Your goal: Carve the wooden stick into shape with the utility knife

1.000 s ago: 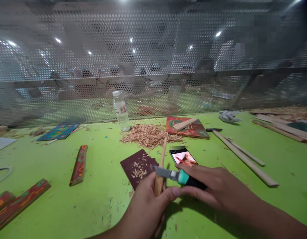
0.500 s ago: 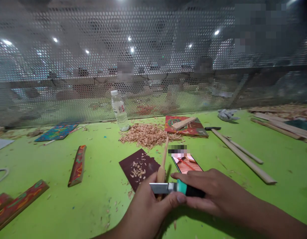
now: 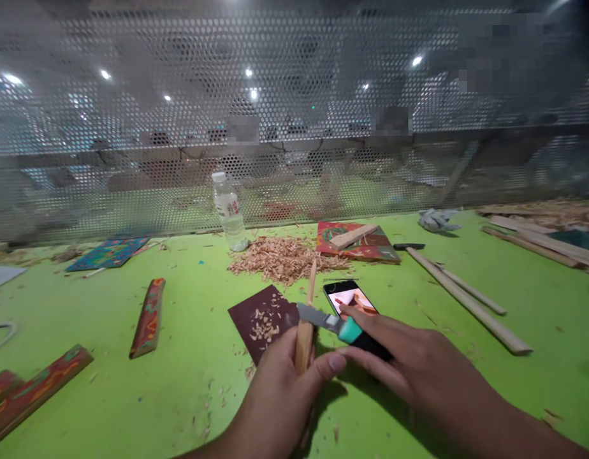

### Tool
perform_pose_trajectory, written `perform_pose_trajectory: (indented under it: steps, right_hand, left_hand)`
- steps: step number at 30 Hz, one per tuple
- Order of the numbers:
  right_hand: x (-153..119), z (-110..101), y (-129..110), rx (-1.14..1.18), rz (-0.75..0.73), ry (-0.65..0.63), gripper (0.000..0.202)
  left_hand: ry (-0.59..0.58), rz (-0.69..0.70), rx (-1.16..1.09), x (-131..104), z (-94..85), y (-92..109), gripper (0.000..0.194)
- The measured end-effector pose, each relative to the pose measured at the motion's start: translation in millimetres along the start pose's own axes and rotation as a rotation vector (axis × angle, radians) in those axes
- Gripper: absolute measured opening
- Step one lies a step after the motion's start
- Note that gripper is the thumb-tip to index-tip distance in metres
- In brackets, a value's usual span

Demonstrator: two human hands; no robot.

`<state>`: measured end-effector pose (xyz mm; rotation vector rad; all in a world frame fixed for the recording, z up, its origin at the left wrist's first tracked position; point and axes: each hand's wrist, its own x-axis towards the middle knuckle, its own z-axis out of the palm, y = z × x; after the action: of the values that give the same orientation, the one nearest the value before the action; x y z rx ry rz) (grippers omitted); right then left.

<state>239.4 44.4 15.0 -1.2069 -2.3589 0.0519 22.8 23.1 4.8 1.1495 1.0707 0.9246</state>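
My left hand is closed around a thin piece of wood, whose narrow end points away from me. In my right hand is a utility knife with a black and teal handle. Its blade lies across the wood just beyond my left fingers; whether it touches cannot be told. Under the wood's left side rests a dark brown sheet, scattered with pale chips. A phone with a lit picture lies beyond my right hand, partly covered by its fingers.
Wood shavings are heaped beside a water bottle. Behind stands a perforated metal screen. A painted board bears a wood scrap. A hammer and a thin stick lie right; painted wood strips lie left.
The knife has moved forward along the wood and its blade has tilted, its tip now farther from me. My right hand shifted with it, and the wood turned slightly in my left hand.
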Motion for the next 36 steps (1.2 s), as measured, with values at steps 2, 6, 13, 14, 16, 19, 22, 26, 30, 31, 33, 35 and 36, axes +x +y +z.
perform_pose_trajectory:
  steps: [2, 6, 13, 14, 16, 19, 22, 26, 30, 31, 33, 35, 36]
  right_hand:
    - [3.6, -2.6, 7.6, 0.022, -0.010, -0.008, 0.046]
    - [9.7, -5.5, 13.9, 0.079, -0.100, -0.065, 0.040]
    - [6.6, -2.2, 5.0, 0.120, -0.187, -0.188, 0.040]
    - [6.0, -1.6, 4.5, 0.113, -0.186, -0.179, 0.040]
    - [5.0, -0.5, 3.7, 0.084, -0.184, -0.151, 0.044]
    - [4.0, 0.8, 0.3, 0.038, -0.177, -0.101, 0.054]
    - [2.6, 1.0, -6.5, 0.009, -0.149, -0.053, 0.059]
    - [0.6, 0.6, -11.5, 0.005, -0.052, -0.011, 0.059]
    - [1.5, 0.5, -2.6, -0.021, 0.064, 0.080, 0.055]
    - [2.4, 0.1, 0.4, -0.018, 0.057, 0.096, 0.053]
    - [4.8, -1.8, 4.8, 0.013, -0.006, 0.076, 0.051]
    - [7.5, -4.5, 6.4, 0.052, -0.089, 0.025, 0.048]
    - [8.6, -5.9, 6.4, 0.071, -0.127, -0.007, 0.046]
  left_hand:
    - [-0.052, 0.026, -0.020, -0.8, -2.8, -1.4, 0.033]
    - [-0.133, -0.035, -0.074, -1.7, -5.7, -4.7, 0.038]
    - [-0.135, -0.027, -0.093, 0.5, -3.5, -6.6, 0.036]
    - [-0.120, -0.012, -0.100, 0.5, -2.9, -5.8, 0.033]
    - [-0.089, 0.035, -0.132, 0.4, -1.8, -4.8, 0.028]
    - [-0.035, 0.088, -0.119, 0.4, -0.9, -6.0, 0.021]
    - [0.013, 0.077, -0.053, 0.1, -0.3, -7.5, 0.021]
    - [0.025, 0.068, 0.017, -0.7, 1.2, -3.0, 0.031]
    - [-0.005, 0.016, 0.011, -0.8, 1.1, 3.0, 0.039]
    - [-0.022, 0.008, -0.011, -0.6, 0.6, 3.5, 0.039]
    - [-0.048, 0.006, -0.048, -0.1, -0.8, 3.2, 0.037]
    - [-0.070, 0.012, -0.098, 0.7, -2.0, 1.9, 0.033]
    - [-0.087, 0.013, -0.145, 1.0, -2.3, 1.3, 0.031]
